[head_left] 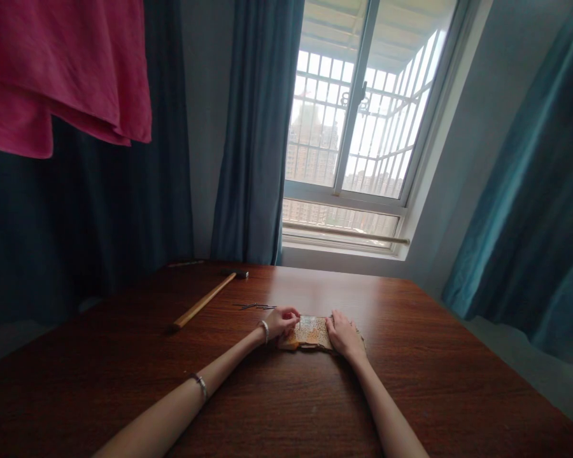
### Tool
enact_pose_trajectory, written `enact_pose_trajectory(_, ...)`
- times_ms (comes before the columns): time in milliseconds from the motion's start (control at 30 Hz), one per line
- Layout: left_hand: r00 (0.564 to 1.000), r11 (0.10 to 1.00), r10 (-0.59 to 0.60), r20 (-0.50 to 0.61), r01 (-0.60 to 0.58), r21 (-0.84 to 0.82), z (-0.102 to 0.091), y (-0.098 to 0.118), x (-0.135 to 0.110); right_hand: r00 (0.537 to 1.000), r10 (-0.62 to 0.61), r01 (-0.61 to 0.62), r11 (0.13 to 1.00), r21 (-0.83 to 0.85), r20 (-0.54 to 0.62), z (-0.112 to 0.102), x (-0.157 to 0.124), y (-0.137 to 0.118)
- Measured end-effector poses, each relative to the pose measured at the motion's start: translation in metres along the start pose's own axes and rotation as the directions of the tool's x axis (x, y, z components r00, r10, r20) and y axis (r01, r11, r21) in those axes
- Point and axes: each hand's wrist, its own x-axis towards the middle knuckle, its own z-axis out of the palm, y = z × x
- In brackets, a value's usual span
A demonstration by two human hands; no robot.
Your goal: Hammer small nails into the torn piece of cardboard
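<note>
A rough-edged piece of wooden board (312, 334), with many small holes or dark specks on top, lies on the table in front of me. My left hand (281, 321) is at the board's left part, its thumb and index finger pinched on a thin nail (300, 324) that stands roughly upright over the surface. Flat on the right part of the board rests my right hand (346, 335), fingers stretched out. Several dark nails (254, 306) lie loose just beyond my left hand. Farther left is a hammer (205, 300) with a wooden handle and dark head.
The brown wooden table (296, 407) extends to a window (348, 127) with bars outside. Blue curtains (258, 127) hang on both sides. A pink cloth (67, 76) hangs at the upper left, above the table's height.
</note>
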Motion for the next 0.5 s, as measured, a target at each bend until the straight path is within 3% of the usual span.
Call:
enact_pose_trajectory(367, 1.0, 0.999, 0.024, -0.001, -0.024, 0.037, 0.0011, 0.0026, -0.0021, 0.999, 0.033, -0.032, 0.999, 0.027, -0.028, 0.0031, 0.0011, -0.0012)
enact_pose_trajectory(500, 1.0, 0.998, 0.012, -0.002, -0.012, 0.057, 0.0012, 0.0037, -0.0027, 0.997, 0.034, -0.03, 0.998, 0.052, -0.076, -0.0063, -0.002, -0.0067)
